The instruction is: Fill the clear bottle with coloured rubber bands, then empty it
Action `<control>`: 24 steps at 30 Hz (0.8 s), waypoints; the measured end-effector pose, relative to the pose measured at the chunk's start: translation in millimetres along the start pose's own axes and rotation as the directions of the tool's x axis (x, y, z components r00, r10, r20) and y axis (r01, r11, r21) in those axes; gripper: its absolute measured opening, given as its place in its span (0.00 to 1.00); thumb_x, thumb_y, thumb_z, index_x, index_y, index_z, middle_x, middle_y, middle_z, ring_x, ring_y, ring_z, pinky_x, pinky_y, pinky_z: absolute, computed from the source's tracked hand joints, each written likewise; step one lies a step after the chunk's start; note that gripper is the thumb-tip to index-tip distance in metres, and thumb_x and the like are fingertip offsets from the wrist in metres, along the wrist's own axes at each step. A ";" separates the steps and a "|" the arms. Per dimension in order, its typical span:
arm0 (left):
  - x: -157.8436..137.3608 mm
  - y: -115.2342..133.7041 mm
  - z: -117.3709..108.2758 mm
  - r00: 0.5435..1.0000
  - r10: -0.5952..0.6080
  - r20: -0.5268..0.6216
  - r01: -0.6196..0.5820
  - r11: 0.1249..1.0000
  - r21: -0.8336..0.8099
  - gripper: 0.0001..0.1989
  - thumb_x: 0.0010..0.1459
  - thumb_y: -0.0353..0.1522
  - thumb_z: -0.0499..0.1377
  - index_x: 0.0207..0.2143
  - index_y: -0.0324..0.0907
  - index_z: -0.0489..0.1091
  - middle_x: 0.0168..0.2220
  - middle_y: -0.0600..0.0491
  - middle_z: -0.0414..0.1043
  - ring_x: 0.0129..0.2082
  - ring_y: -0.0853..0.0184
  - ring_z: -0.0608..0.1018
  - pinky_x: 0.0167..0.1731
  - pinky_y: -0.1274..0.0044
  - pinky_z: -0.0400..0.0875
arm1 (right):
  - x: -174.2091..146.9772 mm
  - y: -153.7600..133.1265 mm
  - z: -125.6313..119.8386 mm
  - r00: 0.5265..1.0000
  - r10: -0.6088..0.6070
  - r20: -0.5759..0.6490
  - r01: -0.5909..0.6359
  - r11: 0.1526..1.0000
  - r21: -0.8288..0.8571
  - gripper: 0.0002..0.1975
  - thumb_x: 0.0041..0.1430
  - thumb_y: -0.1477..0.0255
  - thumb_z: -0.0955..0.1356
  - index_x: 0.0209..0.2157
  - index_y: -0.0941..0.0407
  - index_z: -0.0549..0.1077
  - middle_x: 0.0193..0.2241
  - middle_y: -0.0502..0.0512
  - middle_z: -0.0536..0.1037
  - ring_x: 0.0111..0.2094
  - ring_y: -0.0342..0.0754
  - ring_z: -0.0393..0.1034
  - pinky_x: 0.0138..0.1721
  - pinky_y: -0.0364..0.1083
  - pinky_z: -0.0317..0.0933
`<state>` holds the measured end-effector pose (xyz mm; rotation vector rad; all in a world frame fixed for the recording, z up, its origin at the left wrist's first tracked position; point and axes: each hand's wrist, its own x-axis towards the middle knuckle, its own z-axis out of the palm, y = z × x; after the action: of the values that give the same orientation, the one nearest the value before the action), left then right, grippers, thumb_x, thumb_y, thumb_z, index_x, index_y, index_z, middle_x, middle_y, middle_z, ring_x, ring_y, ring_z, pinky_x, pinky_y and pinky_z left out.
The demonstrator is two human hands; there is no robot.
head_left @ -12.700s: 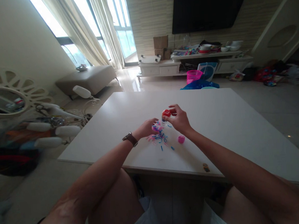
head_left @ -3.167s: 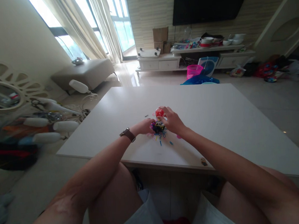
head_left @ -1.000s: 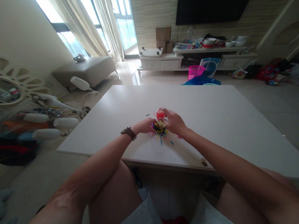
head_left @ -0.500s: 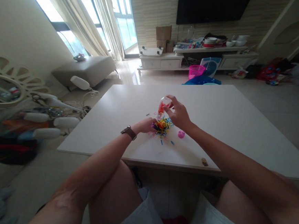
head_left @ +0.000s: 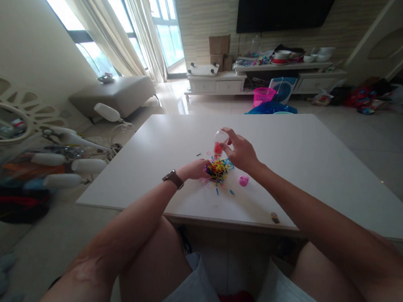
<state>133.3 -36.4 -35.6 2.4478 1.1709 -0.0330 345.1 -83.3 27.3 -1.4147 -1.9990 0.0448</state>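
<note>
My right hand (head_left: 239, 151) grips a small clear plastic bottle (head_left: 221, 136). The bottle is tipped mouth-down above a heap of thin colourful strips or bands (head_left: 220, 170), mostly yellow, black and blue. Red-orange bits (head_left: 217, 149) have gathered in its lower part. At the heap's left side, my left hand (head_left: 198, 169) has its fingers curled against a dark purple edge; what they hold is hidden. A round pink piece (head_left: 244, 180) lies right of the heap. Two small blue pieces (head_left: 231, 192) rest in front of it.
The white table (head_left: 284, 144) spreads around my hands. A small figure-shaped piece (head_left: 274, 218) lies by its near edge, and a small dark piece (head_left: 198, 154) lies behind my left hand. Past the far edge are a pink basket (head_left: 263, 96) and blue plastic (head_left: 271, 109). A lamp (head_left: 90, 165) stands left.
My right hand has tipped the bottle more steeply, and the red-orange bits have slid down toward its mouth. My left hand has stayed at the heap.
</note>
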 end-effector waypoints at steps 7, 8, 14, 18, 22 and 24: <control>-1.2 4.6 -1.5 1.000 0.013 0.003 -0.013 1.000 0.007 0.22 0.53 0.34 0.65 0.51 0.39 0.74 0.46 0.46 0.76 0.44 0.60 0.78 0.45 0.75 0.71 | -20.6 2.1 24.6 0.969 0.076 0.235 -0.059 0.995 -0.078 0.23 0.67 0.66 0.61 0.62 0.51 0.63 0.41 0.59 0.80 0.39 0.55 0.73 0.38 0.48 0.61; -1.0 4.8 -1.4 1.000 0.017 0.002 -0.017 1.000 0.006 0.22 0.53 0.34 0.65 0.51 0.40 0.74 0.46 0.46 0.76 0.44 0.60 0.78 0.45 0.75 0.71 | -20.9 1.2 25.0 0.967 0.076 0.245 -0.057 0.995 -0.083 0.23 0.67 0.66 0.61 0.62 0.51 0.63 0.41 0.58 0.80 0.39 0.55 0.73 0.38 0.47 0.61; 1.6 2.0 0.0 1.000 0.029 0.009 -0.029 1.000 0.011 0.22 0.53 0.37 0.65 0.51 0.41 0.73 0.47 0.47 0.76 0.43 0.60 0.78 0.43 0.75 0.71 | -12.1 -2.4 11.7 0.997 0.007 0.081 0.000 0.996 -0.088 0.23 0.69 0.64 0.60 0.63 0.53 0.61 0.39 0.59 0.80 0.40 0.57 0.72 0.43 0.50 0.62; 2.0 1.6 0.1 1.000 0.027 0.007 -0.027 1.000 0.003 0.20 0.53 0.35 0.64 0.49 0.41 0.74 0.45 0.47 0.77 0.42 0.61 0.78 0.42 0.76 0.71 | -18.1 0.4 20.3 0.981 0.028 0.191 0.002 0.988 -0.152 0.23 0.68 0.65 0.60 0.63 0.52 0.62 0.42 0.62 0.80 0.41 0.58 0.73 0.42 0.51 0.62; 1.2 2.6 0.6 1.000 0.006 0.006 -0.006 1.000 0.006 0.23 0.53 0.35 0.65 0.51 0.40 0.73 0.47 0.46 0.75 0.43 0.60 0.78 0.44 0.75 0.72 | -17.7 3.0 23.3 0.979 0.054 0.197 -0.024 0.989 -0.149 0.22 0.68 0.66 0.61 0.62 0.52 0.63 0.40 0.61 0.80 0.39 0.58 0.73 0.40 0.50 0.62; 1.0 2.1 0.9 1.000 0.018 0.010 -0.018 1.000 0.004 0.23 0.54 0.36 0.64 0.52 0.40 0.73 0.48 0.46 0.75 0.44 0.60 0.78 0.46 0.74 0.71 | -16.2 3.7 20.9 0.992 0.043 0.122 -0.027 0.991 -0.129 0.23 0.68 0.65 0.61 0.62 0.53 0.62 0.38 0.60 0.80 0.39 0.58 0.73 0.41 0.51 0.62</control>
<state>135.6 -37.1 -35.9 2.4587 1.1455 -0.0415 339.7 -88.3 1.5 -1.5613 -2.1110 0.0217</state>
